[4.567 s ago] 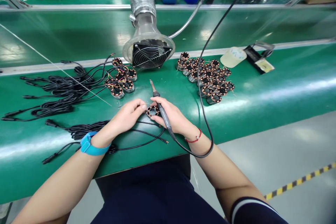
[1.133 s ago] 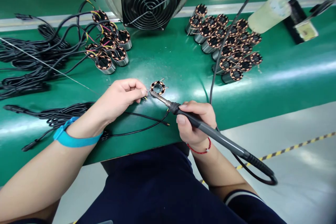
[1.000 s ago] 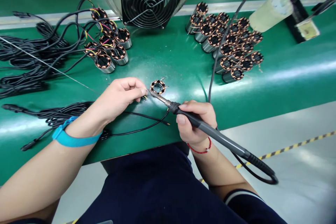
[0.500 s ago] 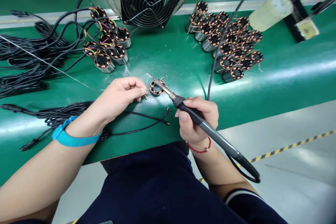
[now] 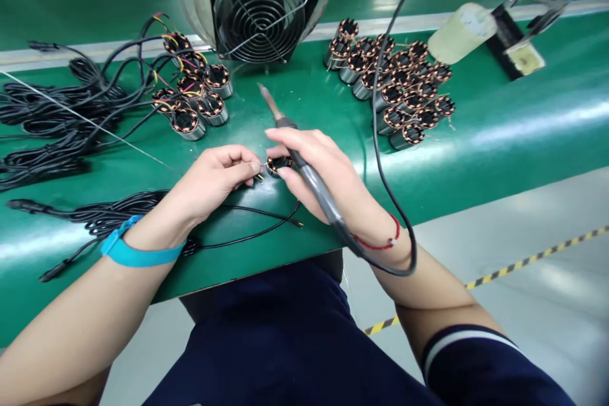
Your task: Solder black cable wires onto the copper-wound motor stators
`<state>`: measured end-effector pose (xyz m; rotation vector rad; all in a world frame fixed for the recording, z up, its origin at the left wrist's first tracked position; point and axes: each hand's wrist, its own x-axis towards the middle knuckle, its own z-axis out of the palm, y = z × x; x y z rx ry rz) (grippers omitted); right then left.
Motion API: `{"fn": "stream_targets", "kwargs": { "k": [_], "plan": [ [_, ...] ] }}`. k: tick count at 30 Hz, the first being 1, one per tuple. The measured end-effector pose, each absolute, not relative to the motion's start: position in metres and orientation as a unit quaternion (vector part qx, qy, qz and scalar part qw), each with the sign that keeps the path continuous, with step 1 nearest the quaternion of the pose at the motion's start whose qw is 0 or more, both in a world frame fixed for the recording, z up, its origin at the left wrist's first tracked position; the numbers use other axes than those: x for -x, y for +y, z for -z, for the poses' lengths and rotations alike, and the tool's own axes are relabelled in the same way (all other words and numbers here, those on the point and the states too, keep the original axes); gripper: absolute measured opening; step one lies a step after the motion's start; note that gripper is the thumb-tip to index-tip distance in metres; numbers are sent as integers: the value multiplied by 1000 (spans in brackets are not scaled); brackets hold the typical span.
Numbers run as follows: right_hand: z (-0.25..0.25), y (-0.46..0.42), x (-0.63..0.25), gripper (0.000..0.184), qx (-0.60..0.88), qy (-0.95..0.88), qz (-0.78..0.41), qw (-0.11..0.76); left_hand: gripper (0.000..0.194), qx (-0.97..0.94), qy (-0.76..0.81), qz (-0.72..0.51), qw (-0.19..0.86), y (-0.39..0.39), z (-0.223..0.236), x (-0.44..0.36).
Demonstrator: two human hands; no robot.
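Observation:
My left hand (image 5: 221, 174) is closed in a pinch on the thin wire ends (image 5: 259, 176) of a black cable, just left of a small copper-wound motor stator (image 5: 273, 167). My right hand (image 5: 328, 171) has a soldering iron (image 5: 314, 184) lying between thumb and fingers, its metal tip pointing up and away over the bench. Thumb and fingertips of that hand also reach the stator's right side, partly hiding it; whether they touch it I cannot tell. Below, a coiled black cable (image 5: 117, 212) lies with its free ends stretching right.
Wired stators (image 5: 188, 120) with black cables (image 5: 52, 101) fill the back left. A caged fan (image 5: 261, 28) stands at the back. Several bare stators (image 5: 406, 135) cluster right, near a pale cylinder (image 5: 459, 35) and a soldering-iron stand (image 5: 518, 57). The iron's cord (image 5: 378, 114) hangs across the right.
The iron's tip has left the stator and swung up and away. My right hand has moved left, its fingers now at the stator. My left hand keeps its pinch. The view has shifted slightly.

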<state>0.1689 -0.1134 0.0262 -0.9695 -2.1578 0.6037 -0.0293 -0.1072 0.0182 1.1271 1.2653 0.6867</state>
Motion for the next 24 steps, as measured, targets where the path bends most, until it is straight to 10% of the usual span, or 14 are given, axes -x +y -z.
{"fn": "stream_targets", "kwargs": {
  "k": [24],
  "plan": [
    [-7, -111, -135, 33, 375, -823, -175, 389, 12, -412, 483, -396, 664, -111, -25, 31]
  ]
}}
